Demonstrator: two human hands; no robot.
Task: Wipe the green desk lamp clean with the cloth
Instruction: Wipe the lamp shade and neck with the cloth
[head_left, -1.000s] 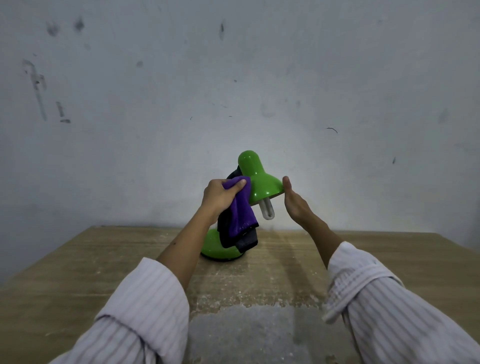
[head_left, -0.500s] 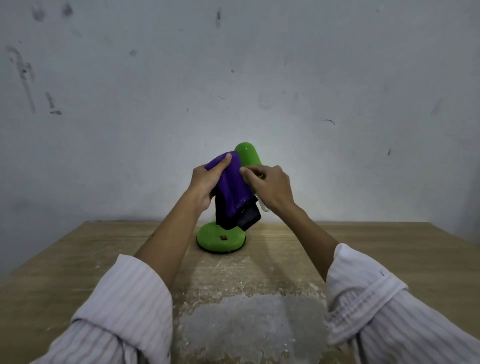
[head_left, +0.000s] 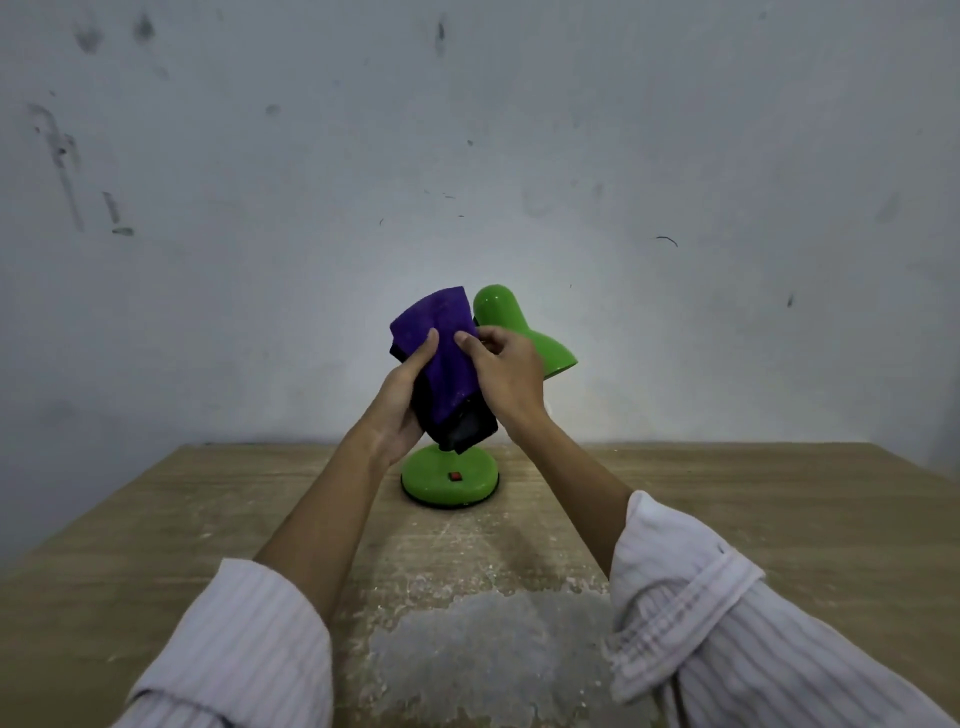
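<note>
Head view: the green lamp (head_left: 524, 332) stands on the table (head_left: 779, 519) near its far edge, at about 12 o'clock from the person, its round base (head_left: 431, 480) flat on the wood and its shade tilted down toward 4 o'clock. The purple cloth (head_left: 441, 353) is draped over the lamp's neck, at 9 o'clock of the shade. The left hand (head_left: 400, 405) grips the cloth from below, thumb pressed on its front. The right hand (head_left: 506, 374) pinches the cloth's right edge, in front of the shade.
</note>
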